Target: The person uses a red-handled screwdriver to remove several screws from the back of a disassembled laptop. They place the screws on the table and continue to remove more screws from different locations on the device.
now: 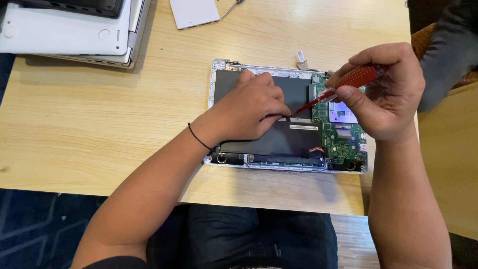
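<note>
I'm seeing white closed laptops (64,32) stacking top-left on the light wooden table (99,124), a flat white panel (194,12) lying nearby.

The left hand (251,107) covers the upper middle of the opened laptop (289,144), so the spot under its fingertips and the screwdriver (338,87) tip cannot be seen. The stacked white laptops (69,30) are cut off by the top edge. The small tool (231,6) beyond the white panel (194,12) is also cropped and too small to identify.
</note>
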